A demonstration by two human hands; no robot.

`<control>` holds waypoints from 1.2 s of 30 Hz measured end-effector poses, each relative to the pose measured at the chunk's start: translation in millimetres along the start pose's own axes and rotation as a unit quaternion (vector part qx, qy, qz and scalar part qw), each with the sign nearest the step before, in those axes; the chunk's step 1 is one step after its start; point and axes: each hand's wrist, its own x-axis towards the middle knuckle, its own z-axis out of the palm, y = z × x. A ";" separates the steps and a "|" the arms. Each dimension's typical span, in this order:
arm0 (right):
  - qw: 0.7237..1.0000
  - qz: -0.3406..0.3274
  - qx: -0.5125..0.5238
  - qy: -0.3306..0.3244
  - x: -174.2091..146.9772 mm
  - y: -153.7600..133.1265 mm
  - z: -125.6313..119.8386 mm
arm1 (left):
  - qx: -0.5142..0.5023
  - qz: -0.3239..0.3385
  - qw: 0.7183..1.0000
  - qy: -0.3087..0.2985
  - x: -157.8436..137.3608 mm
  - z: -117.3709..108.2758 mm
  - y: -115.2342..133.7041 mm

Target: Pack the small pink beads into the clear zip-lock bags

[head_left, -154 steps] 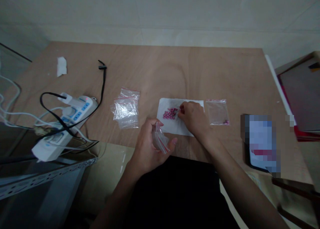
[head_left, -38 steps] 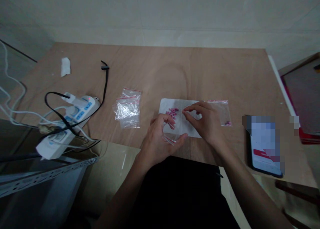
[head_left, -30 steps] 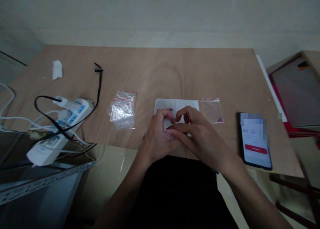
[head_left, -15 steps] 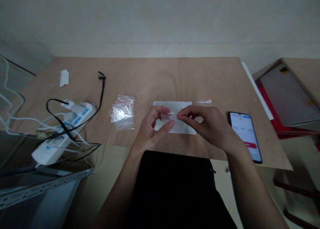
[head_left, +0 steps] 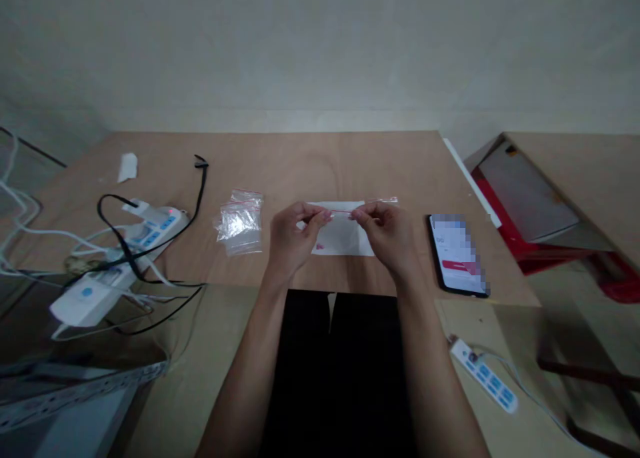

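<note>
Between my two hands stretches a small clear zip bag (head_left: 341, 211), its red seal line running level from one hand to the other. My left hand (head_left: 295, 238) pinches the left end with thumb and fingers. At the right end my right hand (head_left: 391, 237) does the same. Below them lies a white sheet of paper (head_left: 345, 243) with a small pinkish-red mark or item near its lower left; I cannot tell which. Another clear bag (head_left: 387, 200) shows just behind my right hand. To the left is a loose pile of clear zip bags (head_left: 241, 226) with red seal lines.
A phone (head_left: 457, 255) lies on the wooden table (head_left: 320, 161) at right. On the left sit a power strip (head_left: 120, 265) with tangled cables and a white scrap (head_left: 128, 167). Another power strip (head_left: 484, 375) is below the table's right side, near a red-edged box (head_left: 530, 198).
My left fingers have closed from a looser grip, and both hands now pinch opposite ends of the bag's seal line. The camera view has shifted, bringing the lower power strip into sight.
</note>
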 end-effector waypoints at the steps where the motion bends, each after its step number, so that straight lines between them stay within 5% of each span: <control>1: 1.000 -0.005 -0.004 0.019 0.9 -0.4 1.9 | -0.014 0.000 1.000 -0.009 3.6 1.2 0.0; 5: 0.998 -0.028 0.004 0.061 1.0 -4.0 6.6 | -0.072 -0.010 0.996 -0.051 10.0 5.7 -2.3; 12: 0.986 0.036 0.159 0.030 -17.5 14.1 16.8 | -0.069 0.016 0.997 0.015 -9.1 14.0 -14.7; 17: 0.978 0.052 0.196 0.043 -18.6 19.4 17.2 | -0.077 -0.019 0.997 -0.020 -10.7 19.0 -8.6; 21: 0.978 0.046 0.201 0.019 -15.8 17.1 17.4 | -0.082 -0.051 0.994 -0.047 -7.0 20.0 -5.4; 26: 0.969 0.060 0.239 0.014 -17.4 17.9 22.3 | -0.051 -0.014 0.998 -0.044 -6.0 18.0 -8.8; 36: 0.983 0.042 0.175 0.023 -22.7 24.9 22.5 | -0.044 -0.026 0.998 -0.042 -8.5 22.0 -18.3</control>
